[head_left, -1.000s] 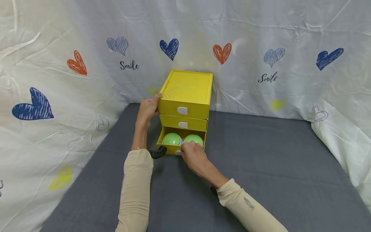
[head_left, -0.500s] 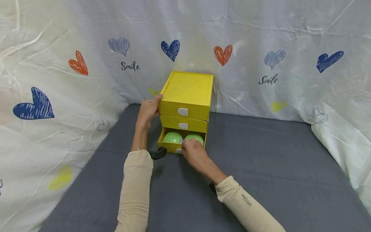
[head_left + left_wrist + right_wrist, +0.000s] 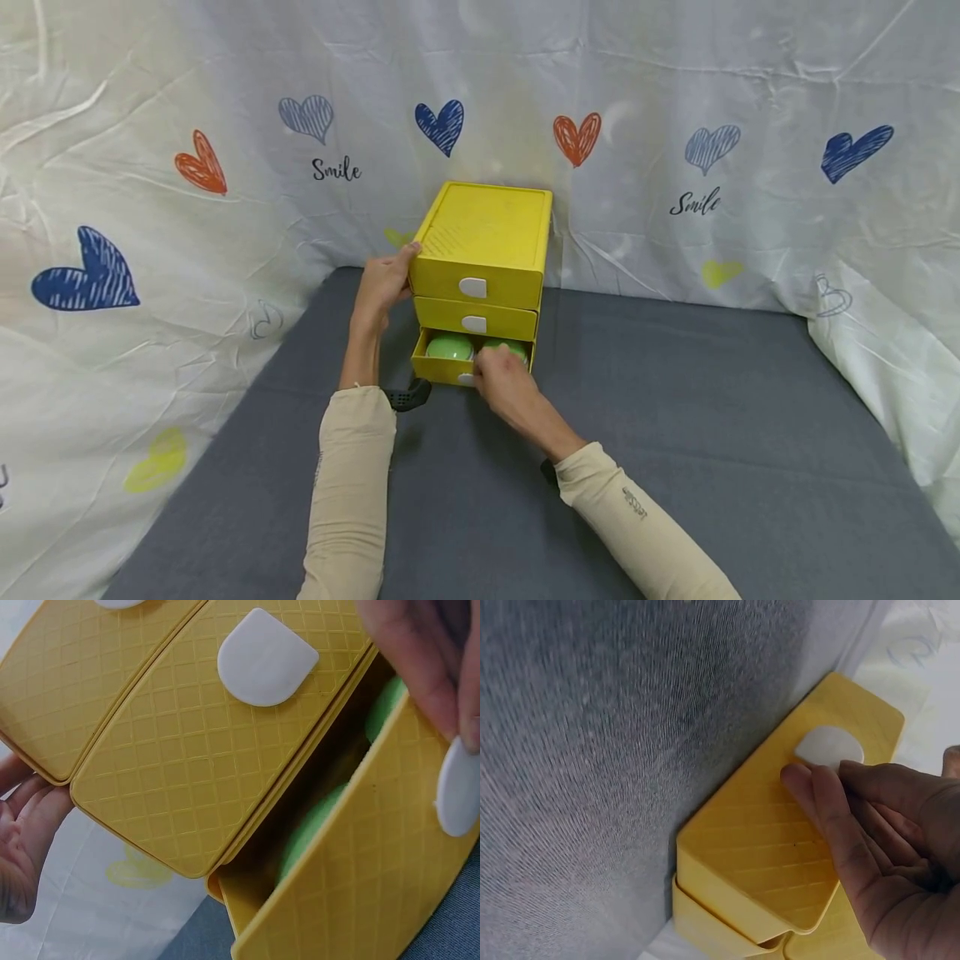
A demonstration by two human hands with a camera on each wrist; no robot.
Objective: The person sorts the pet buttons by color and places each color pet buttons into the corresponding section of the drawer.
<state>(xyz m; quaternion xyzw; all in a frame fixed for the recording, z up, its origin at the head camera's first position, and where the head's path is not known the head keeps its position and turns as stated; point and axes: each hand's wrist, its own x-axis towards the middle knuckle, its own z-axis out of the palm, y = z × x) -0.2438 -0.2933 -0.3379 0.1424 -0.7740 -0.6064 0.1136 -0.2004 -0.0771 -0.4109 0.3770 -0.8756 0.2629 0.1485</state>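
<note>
A yellow drawer cabinet [image 3: 487, 225] has three drawers with white handles. Its bottom drawer [image 3: 441, 370] stands partly pulled out, and two green rounded objects, the left one [image 3: 450, 347] more visible, lie inside. My left hand [image 3: 384, 283] rests against the cabinet's left side, thumb at the upper front corner; in the left wrist view its fingers [image 3: 37, 806] press the side. With thumb and fingers, my right hand [image 3: 504, 385] pinches the white drawer handle [image 3: 831, 746] of the bottom drawer. That hand partly hides the right green object [image 3: 513, 347].
The cabinet stands on a dark grey cloth surface [image 3: 675, 433]. Behind it and along the left hangs a white curtain [image 3: 637, 67] printed with hearts and the word Smile. A black wrist strap [image 3: 407, 396] shows on the left wrist.
The bottom drawer has slid inward toward the cabinet, with my right hand moving along on its handle. Less of the green objects shows. My left hand has stayed in place.
</note>
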